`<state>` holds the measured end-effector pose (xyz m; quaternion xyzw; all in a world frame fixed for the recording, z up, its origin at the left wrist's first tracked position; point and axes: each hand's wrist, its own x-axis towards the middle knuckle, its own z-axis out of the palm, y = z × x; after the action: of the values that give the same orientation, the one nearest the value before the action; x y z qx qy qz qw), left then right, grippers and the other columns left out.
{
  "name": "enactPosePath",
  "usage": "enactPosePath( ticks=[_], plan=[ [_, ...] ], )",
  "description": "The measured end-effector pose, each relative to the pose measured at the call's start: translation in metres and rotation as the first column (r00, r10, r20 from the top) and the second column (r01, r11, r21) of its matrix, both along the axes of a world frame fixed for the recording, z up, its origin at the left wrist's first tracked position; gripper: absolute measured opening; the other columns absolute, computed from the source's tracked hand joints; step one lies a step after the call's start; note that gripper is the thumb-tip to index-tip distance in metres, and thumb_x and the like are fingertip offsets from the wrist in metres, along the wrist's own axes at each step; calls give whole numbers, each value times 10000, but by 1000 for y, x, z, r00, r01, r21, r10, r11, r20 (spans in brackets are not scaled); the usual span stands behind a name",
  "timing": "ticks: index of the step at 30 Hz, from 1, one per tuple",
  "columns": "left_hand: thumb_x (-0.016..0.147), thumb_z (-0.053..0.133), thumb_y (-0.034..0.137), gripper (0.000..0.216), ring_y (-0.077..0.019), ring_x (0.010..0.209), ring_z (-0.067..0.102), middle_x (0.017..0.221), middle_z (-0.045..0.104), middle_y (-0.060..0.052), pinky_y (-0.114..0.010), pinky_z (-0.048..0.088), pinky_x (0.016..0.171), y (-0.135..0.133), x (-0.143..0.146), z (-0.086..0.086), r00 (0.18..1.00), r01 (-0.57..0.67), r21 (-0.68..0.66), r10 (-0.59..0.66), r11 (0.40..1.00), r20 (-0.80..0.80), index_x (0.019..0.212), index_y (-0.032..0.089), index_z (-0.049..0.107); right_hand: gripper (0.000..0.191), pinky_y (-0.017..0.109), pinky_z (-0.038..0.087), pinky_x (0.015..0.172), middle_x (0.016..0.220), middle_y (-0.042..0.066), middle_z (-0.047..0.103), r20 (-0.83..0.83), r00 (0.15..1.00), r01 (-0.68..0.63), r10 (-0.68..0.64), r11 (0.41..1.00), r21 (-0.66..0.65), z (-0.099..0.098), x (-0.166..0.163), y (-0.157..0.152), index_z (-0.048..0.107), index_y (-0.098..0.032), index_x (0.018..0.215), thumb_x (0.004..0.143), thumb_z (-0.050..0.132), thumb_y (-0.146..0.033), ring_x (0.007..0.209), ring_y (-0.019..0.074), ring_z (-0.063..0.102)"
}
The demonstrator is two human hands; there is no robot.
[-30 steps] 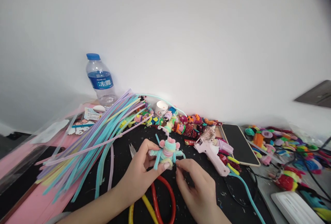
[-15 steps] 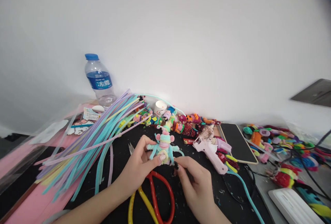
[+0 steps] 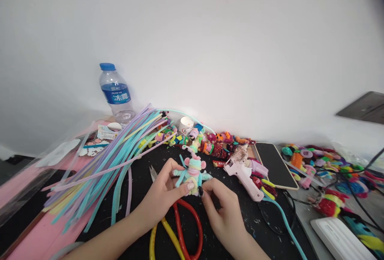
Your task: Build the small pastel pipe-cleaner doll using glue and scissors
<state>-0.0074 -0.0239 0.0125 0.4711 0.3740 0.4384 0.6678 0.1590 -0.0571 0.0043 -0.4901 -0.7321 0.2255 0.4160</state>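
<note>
My left hand point(image 3: 168, 188) is closed around a small pipe-cleaner doll point(image 3: 194, 168), its thumb pressed over the doll's belly. The doll is fuzzy and pastel, in aqua, pink and pale yellow, with round pink ears and thin aqua limbs. My right hand point(image 3: 220, 204) pinches at the doll's lower right side. Something black shows at its fingertips; whether it is nail polish or a small piece I cannot tell. Beneath the hands lie scissors point(image 3: 199, 228) with one red and one yellow handle, blade tips pointing up past my left hand.
A bundle of pastel pipe cleaners point(image 3: 120, 164) lies left, by a water bottle point(image 3: 115, 92). A pink glue gun point(image 3: 246, 178) rests right, beside a black tray point(image 3: 276, 164). Finished dolls point(image 3: 222, 144) line the wall; more colourful pieces point(image 3: 318, 164) and a white power strip point(image 3: 342, 236) are far right.
The doll has shifted slightly right and tilted in my left hand. My right fingertips have moved left against its lower side.
</note>
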Motion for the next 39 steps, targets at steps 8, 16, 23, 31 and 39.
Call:
enactPosePath(
  ticks=[8, 16, 23, 31, 39],
  plan=[
    [733, 682, 279, 268, -104, 700, 513, 766, 560, 64, -218, 387, 642, 1, 1, -2, 1000, -6, -24, 6, 1000, 8, 811, 217, 433, 144, 241, 393, 555, 722, 11, 527, 45, 998, -45, 43, 998, 53, 1, 1, -1, 500, -198, 812, 873, 405, -109, 620, 138, 502],
    [756, 664, 260, 255, -135, 814, 576, 851, 626, 30, -252, 426, 738, 0, -1, -3, 998, -21, 45, 24, 999, -56, 850, 222, 430, 177, 238, 408, 501, 694, -25, 486, 81, 990, 104, -111, 991, 89, 0, 2, -4, 452, -212, 869, 742, 528, -116, 558, 126, 471],
    [737, 680, 266, 272, -145, 804, 581, 845, 629, 22, -258, 438, 713, 3, -2, -5, 999, -20, 18, 21, 1000, -35, 840, 217, 433, 315, 339, 503, 800, 1043, 89, 588, 137, 987, 34, -78, 954, 298, 3, 9, 4, 558, -215, 1083, 809, 522, -63, 961, 210, 572],
    [737, 684, 277, 270, -134, 769, 573, 849, 622, 25, -245, 433, 690, 1, -2, -7, 999, 34, 11, -34, 999, -35, 846, 219, 444, 244, 332, 511, 702, 950, 72, 644, 71, 997, -6, -21, 933, 361, 9, 11, 6, 630, -210, 962, 830, 516, -39, 843, 191, 600],
    [746, 678, 268, 264, -133, 812, 571, 887, 625, 28, -244, 434, 720, 0, -3, -9, 999, 33, 15, -33, 999, -20, 852, 224, 440, 234, 331, 488, 722, 936, 68, 646, -21, 1000, 28, -22, 950, 311, 9, 8, 5, 624, -199, 910, 811, 509, -19, 858, 192, 596]
  ],
)
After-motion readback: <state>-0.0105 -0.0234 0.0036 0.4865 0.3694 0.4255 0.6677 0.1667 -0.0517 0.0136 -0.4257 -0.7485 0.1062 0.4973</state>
